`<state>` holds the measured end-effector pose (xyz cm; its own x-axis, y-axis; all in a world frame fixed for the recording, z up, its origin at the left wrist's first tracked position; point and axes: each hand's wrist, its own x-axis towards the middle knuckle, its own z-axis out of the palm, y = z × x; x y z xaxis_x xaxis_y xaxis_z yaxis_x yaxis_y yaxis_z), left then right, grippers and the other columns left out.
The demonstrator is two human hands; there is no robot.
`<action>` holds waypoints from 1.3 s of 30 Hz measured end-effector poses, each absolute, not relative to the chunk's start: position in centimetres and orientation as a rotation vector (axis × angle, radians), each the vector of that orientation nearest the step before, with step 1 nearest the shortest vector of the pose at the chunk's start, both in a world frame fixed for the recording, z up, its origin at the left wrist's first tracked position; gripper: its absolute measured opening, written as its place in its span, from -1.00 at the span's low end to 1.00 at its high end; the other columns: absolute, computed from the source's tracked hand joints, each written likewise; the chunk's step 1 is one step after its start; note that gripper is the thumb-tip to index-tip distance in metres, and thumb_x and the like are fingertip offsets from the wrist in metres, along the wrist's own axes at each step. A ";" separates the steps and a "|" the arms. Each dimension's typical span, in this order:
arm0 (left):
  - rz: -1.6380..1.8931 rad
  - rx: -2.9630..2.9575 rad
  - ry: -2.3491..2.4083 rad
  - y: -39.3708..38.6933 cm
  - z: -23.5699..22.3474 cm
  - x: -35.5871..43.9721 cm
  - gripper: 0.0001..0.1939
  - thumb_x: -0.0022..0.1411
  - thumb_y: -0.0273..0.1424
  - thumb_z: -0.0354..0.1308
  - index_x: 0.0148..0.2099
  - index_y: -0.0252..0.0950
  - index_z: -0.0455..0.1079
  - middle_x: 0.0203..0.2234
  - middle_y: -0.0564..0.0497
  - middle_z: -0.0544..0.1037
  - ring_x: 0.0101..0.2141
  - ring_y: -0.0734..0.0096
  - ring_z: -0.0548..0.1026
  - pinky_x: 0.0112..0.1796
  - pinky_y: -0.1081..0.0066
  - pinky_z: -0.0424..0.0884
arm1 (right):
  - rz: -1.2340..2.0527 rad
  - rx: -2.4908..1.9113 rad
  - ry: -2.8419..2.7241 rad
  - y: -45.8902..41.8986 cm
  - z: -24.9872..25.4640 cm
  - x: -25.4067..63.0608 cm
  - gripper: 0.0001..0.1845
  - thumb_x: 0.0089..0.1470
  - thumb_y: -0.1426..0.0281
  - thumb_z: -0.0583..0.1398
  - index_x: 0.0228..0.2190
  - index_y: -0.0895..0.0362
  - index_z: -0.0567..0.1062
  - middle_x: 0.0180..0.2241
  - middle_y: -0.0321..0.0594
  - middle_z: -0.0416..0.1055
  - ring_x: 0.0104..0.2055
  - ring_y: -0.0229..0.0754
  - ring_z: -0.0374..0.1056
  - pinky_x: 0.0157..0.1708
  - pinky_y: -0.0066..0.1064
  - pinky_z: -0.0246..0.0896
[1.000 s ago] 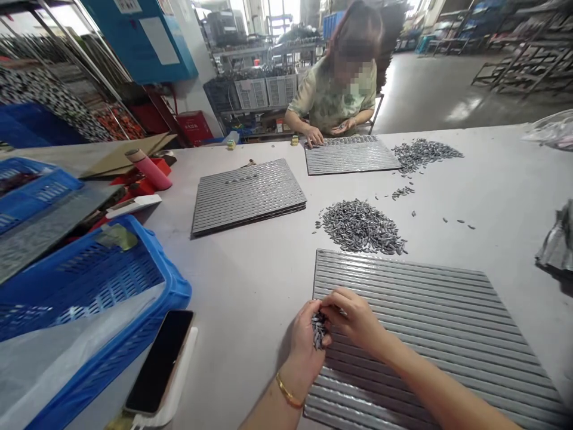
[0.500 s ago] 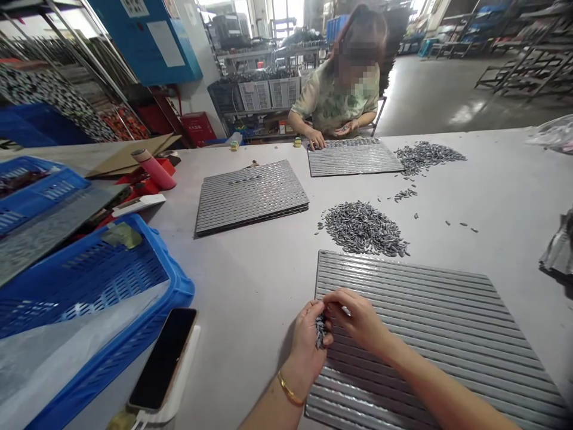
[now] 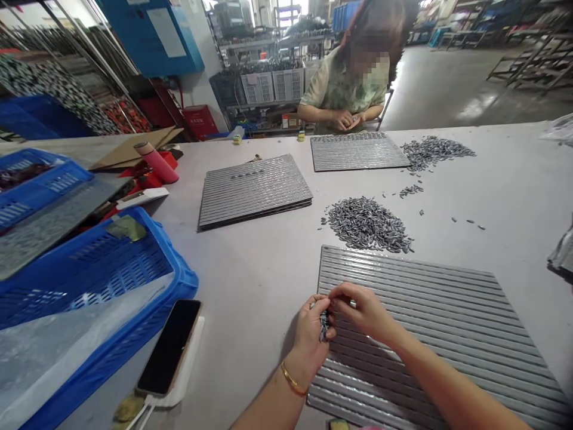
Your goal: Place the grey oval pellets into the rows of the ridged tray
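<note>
My left hand, with a gold bangle at its wrist, is curled around a handful of small grey spindle-shaped pieces. Its thumb meets the fingertips of my right hand, which are pinched together; anything between them is too small to make out. Both hands are above the left side of a grey ridged panel lying on the table. Just beyond the panel's far edge is a heap of the same grey pieces.
Left of the heap lies a stack of ridged panels. Across the table a co-worker sits at another panel beside a second heap. A blue basket, a phone and a pink bottle are on the left.
My hands stay together at the panel's left side, the fingertips still meeting. The co-worker's hand has left the far panel and joined the other hand. The view has shifted slightly.
</note>
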<state>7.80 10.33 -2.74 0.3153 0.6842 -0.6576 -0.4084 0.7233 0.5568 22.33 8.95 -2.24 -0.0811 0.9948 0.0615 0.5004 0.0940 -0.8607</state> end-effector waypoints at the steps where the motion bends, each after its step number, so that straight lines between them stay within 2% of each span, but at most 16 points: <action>1: 0.733 0.307 1.011 10.3 -2.8 7.8 -0.72 -0.04 -0.39 0.32 -0.26 -0.30 0.34 -0.48 0.11 0.37 -0.54 0.62 0.27 -0.67 0.60 -0.03 | 0.936 -1.494 -1.662 9.0 -2.2 22.4 -0.82 0.23 0.36 0.13 -0.31 0.08 0.55 -0.39 -0.27 0.53 -0.37 -0.24 0.41 -0.37 -0.42 0.26; 5: 0.713 0.255 0.965 10.4 -3.1 7.8 -0.75 0.01 -0.37 0.29 -0.25 -0.33 0.38 -0.46 0.07 0.39 -0.55 0.62 0.29 -0.68 0.60 -0.02 | 0.923 -1.474 -1.695 9.3 -2.2 23.4 -0.83 0.20 0.35 0.16 -0.33 0.07 0.57 -0.41 -0.26 0.55 -0.39 -0.23 0.42 -0.41 -0.43 0.26; 11: 0.684 0.129 0.959 10.4 -3.5 7.8 -0.72 0.11 -0.33 0.11 -0.15 -0.35 0.39 -0.47 0.03 0.40 -0.57 0.57 0.32 -0.68 0.57 0.02 | 0.307 -1.516 -1.886 12.2 -4.0 26.5 -0.79 0.26 0.39 0.11 -0.31 0.06 0.55 -0.38 -0.22 0.53 -0.38 -0.21 0.43 -0.37 -0.40 0.29; 14: 0.690 0.134 0.956 10.3 -3.2 7.8 -0.74 0.10 -0.38 0.11 -0.13 -0.33 0.37 -0.49 0.03 0.43 -0.57 0.55 0.33 -0.68 0.58 0.03 | 0.191 -1.559 -1.924 14.8 -5.4 27.7 -0.77 0.25 0.38 0.10 -0.32 0.08 0.57 -0.36 -0.17 0.54 -0.35 -0.16 0.44 -0.35 -0.36 0.29; 23: 0.697 0.162 0.954 10.0 -2.8 7.9 -0.82 0.10 -0.38 0.13 -0.20 -0.28 0.32 -0.50 0.03 0.44 -0.58 0.53 0.33 -0.69 0.57 0.04 | 0.088 -1.592 -2.063 19.0 -7.3 27.4 -0.74 0.24 0.39 0.10 -0.32 0.04 0.61 -0.33 -0.16 0.54 -0.26 -0.12 0.42 -0.26 -0.33 0.28; 30: 0.691 0.087 0.935 10.2 -2.9 8.0 -0.83 0.12 -0.35 0.12 -0.25 -0.32 0.38 -0.50 0.02 0.42 -0.59 0.55 0.32 -0.70 0.58 0.03 | 0.083 -1.580 -2.119 19.3 -7.1 28.0 -0.73 0.23 0.39 0.10 -0.32 0.06 0.63 -0.31 -0.13 0.51 -0.24 -0.10 0.39 -0.27 -0.31 0.29; 35: 0.687 0.026 0.893 10.3 -3.3 7.9 -0.72 0.21 -0.31 0.01 -0.19 -0.38 0.44 -0.51 -0.02 0.43 -0.60 0.53 0.35 -0.70 0.57 0.06 | 0.119 -1.497 -2.189 19.5 -7.0 28.8 -0.69 0.21 0.45 0.07 -0.27 0.06 0.63 -0.30 -0.11 0.51 -0.23 -0.09 0.41 -0.23 -0.27 0.34; 39: 0.671 0.018 0.834 10.4 -3.2 7.9 -0.58 0.35 -0.21 -0.12 -0.11 -0.40 0.46 -0.52 -0.03 0.43 -0.61 0.52 0.35 -0.71 0.57 0.07 | 0.169 -1.520 -2.101 17.7 -5.8 28.0 -0.70 0.25 0.39 0.08 -0.15 0.05 0.61 -0.25 -0.10 0.52 -0.20 -0.08 0.43 -0.19 -0.23 0.36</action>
